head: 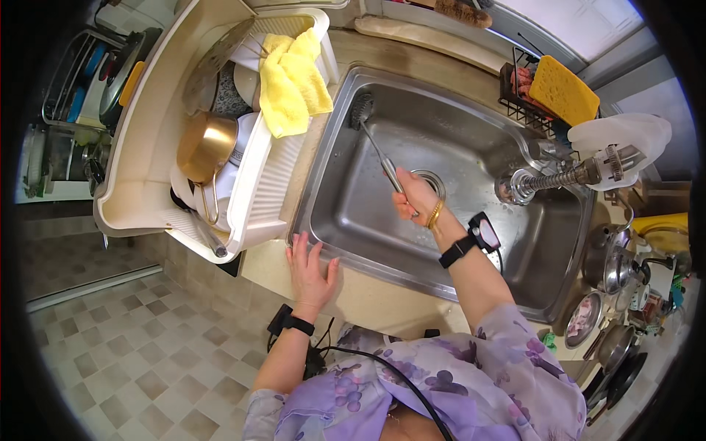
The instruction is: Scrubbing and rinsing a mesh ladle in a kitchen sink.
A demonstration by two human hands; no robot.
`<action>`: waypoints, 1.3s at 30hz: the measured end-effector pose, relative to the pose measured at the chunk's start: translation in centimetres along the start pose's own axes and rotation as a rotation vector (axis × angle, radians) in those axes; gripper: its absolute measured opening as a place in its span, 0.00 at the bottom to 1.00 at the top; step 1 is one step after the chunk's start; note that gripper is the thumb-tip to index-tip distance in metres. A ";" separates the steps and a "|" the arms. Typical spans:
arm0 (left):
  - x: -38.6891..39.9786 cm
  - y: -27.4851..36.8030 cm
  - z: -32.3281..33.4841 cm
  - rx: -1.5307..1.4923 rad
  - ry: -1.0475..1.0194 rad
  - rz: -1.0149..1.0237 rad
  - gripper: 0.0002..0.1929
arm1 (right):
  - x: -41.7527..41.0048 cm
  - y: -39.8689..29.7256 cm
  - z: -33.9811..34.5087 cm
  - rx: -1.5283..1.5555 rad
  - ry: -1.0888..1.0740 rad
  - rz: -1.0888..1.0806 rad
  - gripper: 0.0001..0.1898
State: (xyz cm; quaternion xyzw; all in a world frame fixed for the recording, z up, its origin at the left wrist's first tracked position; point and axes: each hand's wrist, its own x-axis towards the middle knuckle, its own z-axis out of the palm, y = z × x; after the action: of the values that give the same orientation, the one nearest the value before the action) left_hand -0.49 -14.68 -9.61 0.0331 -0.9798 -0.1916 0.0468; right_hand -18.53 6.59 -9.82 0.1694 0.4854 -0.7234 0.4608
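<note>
My right hand (415,197) grips the metal handle of a scrub brush (380,151) over the stainless steel sink (358,204). The brush's dark, round scouring head rests against the sink's far left corner. Part of the drain (433,179) shows behind my right hand. Flat on the beige countertop (364,292), my left hand (310,271) has its fingers spread, with the tips at the sink's front left rim. A tap with a flexible ribbed spout (557,179) reaches over the basin's right side.
Left of the sink stands a cream dish rack (138,182) holding a gold-coloured pot (207,144) and bowls. A yellow cloth (295,82) hangs over its edge. A wire caddy (524,105) with a yellow sponge (565,91) sits behind the sink. At right are a kettle (609,259) and a bowl of meat (583,320).
</note>
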 end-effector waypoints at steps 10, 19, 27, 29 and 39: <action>-0.3 -0.4 0.1 0.004 0.025 0.010 0.22 | 0.2 1.1 -0.6 -0.054 0.045 0.051 0.14; -0.6 -0.5 -0.1 0.004 0.017 -0.014 0.23 | -2.6 3.4 0.7 -0.091 -0.067 0.290 0.14; 0.3 -0.2 0.0 -0.019 0.010 -0.004 0.23 | 1.7 4.3 -0.6 -0.221 0.079 0.100 0.12; -0.6 -0.6 0.0 -0.001 -0.007 -0.031 0.22 | -1.1 4.7 0.6 -0.168 0.000 0.204 0.12; 0.0 -0.4 0.1 -0.034 0.021 -0.005 0.23 | 1.2 4.3 0.5 -0.184 0.094 0.135 0.13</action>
State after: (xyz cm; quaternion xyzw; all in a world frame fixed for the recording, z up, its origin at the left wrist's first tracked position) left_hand -0.53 -15.03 -9.87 0.0367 -0.9758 -0.2078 0.0571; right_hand -15.49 5.15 -12.80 0.1924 0.5585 -0.6342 0.4988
